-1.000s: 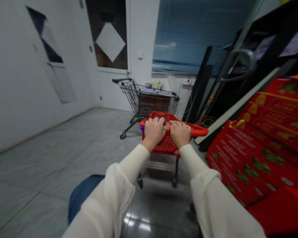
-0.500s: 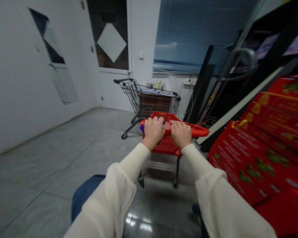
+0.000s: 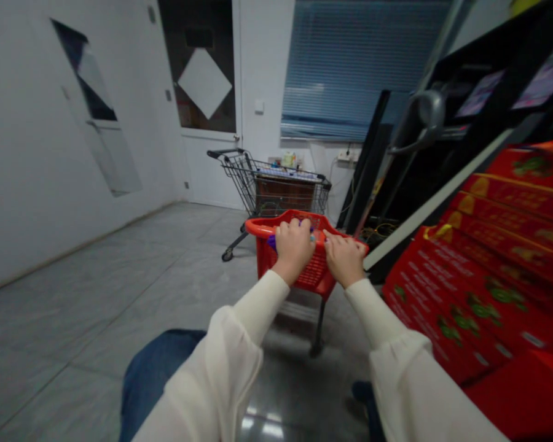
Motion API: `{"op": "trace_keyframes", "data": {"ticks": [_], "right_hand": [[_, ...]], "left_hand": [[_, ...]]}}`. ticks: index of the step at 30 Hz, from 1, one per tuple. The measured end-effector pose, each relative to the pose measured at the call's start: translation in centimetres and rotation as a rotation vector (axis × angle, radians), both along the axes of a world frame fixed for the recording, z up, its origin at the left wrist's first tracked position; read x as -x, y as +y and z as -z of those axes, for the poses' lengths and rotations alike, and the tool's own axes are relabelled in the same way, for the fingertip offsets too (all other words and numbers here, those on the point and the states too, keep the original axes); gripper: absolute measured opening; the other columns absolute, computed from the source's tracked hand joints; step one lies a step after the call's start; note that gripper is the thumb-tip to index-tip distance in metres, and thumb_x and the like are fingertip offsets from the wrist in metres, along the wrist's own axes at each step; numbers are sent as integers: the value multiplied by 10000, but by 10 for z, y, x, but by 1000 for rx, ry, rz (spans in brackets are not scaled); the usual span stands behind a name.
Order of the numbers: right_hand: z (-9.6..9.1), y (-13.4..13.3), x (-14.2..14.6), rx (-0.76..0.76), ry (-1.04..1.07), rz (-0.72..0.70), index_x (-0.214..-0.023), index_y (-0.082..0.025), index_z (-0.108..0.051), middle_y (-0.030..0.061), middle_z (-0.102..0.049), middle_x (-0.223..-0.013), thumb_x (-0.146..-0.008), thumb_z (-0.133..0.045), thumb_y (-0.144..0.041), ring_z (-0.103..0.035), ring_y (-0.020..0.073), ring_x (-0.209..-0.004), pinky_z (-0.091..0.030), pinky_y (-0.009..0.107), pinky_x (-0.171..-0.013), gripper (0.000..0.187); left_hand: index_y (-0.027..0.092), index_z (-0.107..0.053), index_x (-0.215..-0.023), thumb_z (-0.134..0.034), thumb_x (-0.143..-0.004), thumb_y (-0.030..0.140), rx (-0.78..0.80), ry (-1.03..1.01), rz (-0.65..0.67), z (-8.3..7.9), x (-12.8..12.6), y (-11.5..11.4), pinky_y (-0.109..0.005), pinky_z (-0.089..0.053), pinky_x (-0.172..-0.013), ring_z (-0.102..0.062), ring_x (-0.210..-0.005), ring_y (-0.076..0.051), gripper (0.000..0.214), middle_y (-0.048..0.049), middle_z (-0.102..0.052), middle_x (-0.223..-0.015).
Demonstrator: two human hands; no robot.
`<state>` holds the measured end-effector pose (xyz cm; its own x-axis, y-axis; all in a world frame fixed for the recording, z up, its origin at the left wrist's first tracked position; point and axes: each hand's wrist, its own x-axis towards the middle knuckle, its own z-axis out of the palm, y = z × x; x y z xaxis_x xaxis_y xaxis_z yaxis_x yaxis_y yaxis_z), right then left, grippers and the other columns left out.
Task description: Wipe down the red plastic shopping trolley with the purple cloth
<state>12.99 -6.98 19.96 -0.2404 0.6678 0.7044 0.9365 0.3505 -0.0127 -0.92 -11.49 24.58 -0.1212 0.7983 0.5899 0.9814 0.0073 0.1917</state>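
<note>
Both my arms reach forward to a small red plastic shopping cart (image 3: 320, 276). My left hand (image 3: 295, 247) is closed over the middle of its red handle (image 3: 260, 227). Something purple (image 3: 271, 242) sticks out beside and beneath that hand; its kind is hidden. To the right, my right hand (image 3: 345, 258) is closed over the handle near its right end, fingertips on top. The handle's left end reaches out past my left hand. The cart's basket slopes away beyond the hands, and its lower legs and wheels are partly blurred.
Close behind stands a larger black wire shopping cart (image 3: 239, 184), by a brown box (image 3: 283, 195). Red stacked cartons (image 3: 479, 288) crowd the right, with a pale leaning board (image 3: 437, 199) and dark panels behind. A white door (image 3: 212, 169) and blinds line the back wall.
The red cart has swung round and shifted left relative to my hands: its handle now juts out on the left rather than the right. The purple thing has stayed by my left hand.
</note>
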Motion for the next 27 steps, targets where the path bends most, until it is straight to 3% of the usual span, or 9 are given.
{"op": "trace_keyframes", "data": {"ticks": [2,4,8,10,13,18,20,24,27], "right_hand": [[0,0,2,-6,3,-14,-1284,-219,-641,82,-729,-1051,-1023,-332,-277,-512,202,-914,-205,382,-819,408],[1,0,0,-15,20,-24,-1265,-216,-652,75,-731,-1010,-1023,-330,-282,-502,200,-899,-196,383,-828,408],[6,2,0,-38,67,-34,-1256,-228,-658,54,-724,-960,-1021,-330,-300,-480,194,-879,-183,389,-844,410],[8,2,4,-53,84,-33,-1253,-232,-659,51,-721,-949,-1020,-325,-306,-472,194,-877,-181,392,-851,414],[8,2,12,-67,94,-30,-1247,-222,-662,63,-723,-949,-1017,-324,-302,-479,199,-882,-191,396,-856,416],[-1,-2,2,-14,0,-59,-1286,-206,-639,84,-734,-1027,-1013,-334,-275,-543,209,-919,-249,373,-832,415],[-5,-2,-8,11,-49,-90,-1276,-196,-646,84,-735,-1055,-1008,-345,-272,-561,207,-934,-279,354,-823,410],[-5,-3,-15,-28,-8,-68,-1153,-199,-706,80,-733,-1084,-993,-380,-267,-560,216,-992,-299,344,-871,369],[-1,-4,-4,-33,19,-39,-1122,-206,-711,72,-737,-1051,-994,-384,-267,-549,225,-982,-276,368,-894,357]], "left_hand": [[231,-620,-1100,-507,-937,358,-16,71,114,2,-8,-1,-401,-399,-884,-553,-1025,-273,236,-97,-639,-1109],[237,-621,-1107,-512,-935,345,-20,109,146,3,4,-1,-395,-401,-875,-550,-1029,-271,230,-89,-636,-1126],[223,-622,-1130,-504,-935,326,26,34,-32,-1,56,7,-386,-411,-848,-572,-1002,-274,250,-95,-648,-1106],[214,-625,-1125,-492,-940,326,46,-4,-102,-3,68,11,-388,-410,-845,-582,-976,-271,253,-100,-656,-1086],[213,-621,-1118,-507,-936,329,2,17,-73,-1,51,9,-396,-400,-859,-564,-1015,-279,245,-108,-648,-1105],[228,-624,-1101,-485,-953,344,-20,102,121,2,14,4,-390,-396,-852,-548,-1029,-273,234,-94,-642,-1115],[233,-620,-1117,-505,-941,329,-3,108,129,1,25,5,-381,-399,-846,-555,-1026,-267,230,-87,-641,-1125],[229,-611,-1140,-509,-932,316,33,54,7,0,69,10,-373,-405,-848,-577,-1000,-260,247,-89,-641,-1122],[225,-616,-1133,-498,-938,325,29,4,-78,2,77,11,-381,-405,-859,-574,-1004,-265,249,-98,-638,-1113]]}}
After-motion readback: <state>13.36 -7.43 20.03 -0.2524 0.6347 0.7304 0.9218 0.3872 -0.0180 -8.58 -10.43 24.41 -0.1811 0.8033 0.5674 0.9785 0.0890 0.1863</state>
